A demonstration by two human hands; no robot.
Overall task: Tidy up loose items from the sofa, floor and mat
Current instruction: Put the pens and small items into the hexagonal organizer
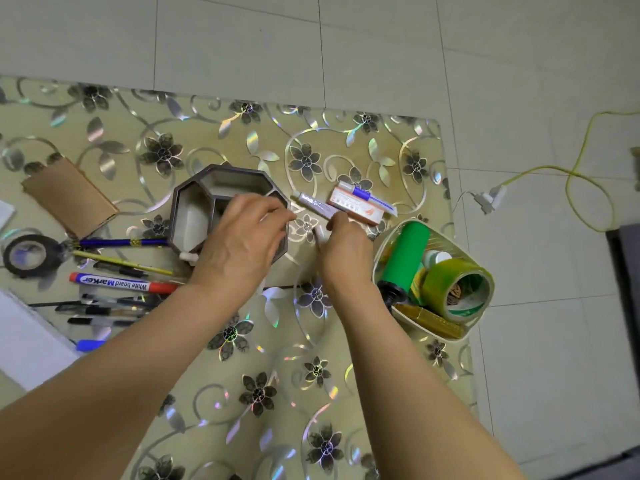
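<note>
On the floral mat (249, 372) stands a brown octagonal box (194, 209) with empty compartments. My left hand (242, 237) hovers over its right side, fingers bent together; its palm is hidden. My right hand (343, 245) is just right of the box, its fingertips shut on the end of a grey-purple tube (315, 203) that slants up to the left. Behind the tube lies an orange-and-white carton (360, 211) with a blue-capped tube on top. A pale basket (380, 251) right of my right hand holds a green pump (405, 258), a yellow-green tape roll (457, 289) and a white bottle (437, 257).
Left of the box lie a red whiteboard marker (117, 283), a blue pen (121, 242), a yellow pencil (121, 263), several black pens (104, 310), a black tape roll (29, 254) and a brown cardboard box (69, 199). A yellow cable (581, 168) with a plug (488, 199) crosses the tiled floor at right.
</note>
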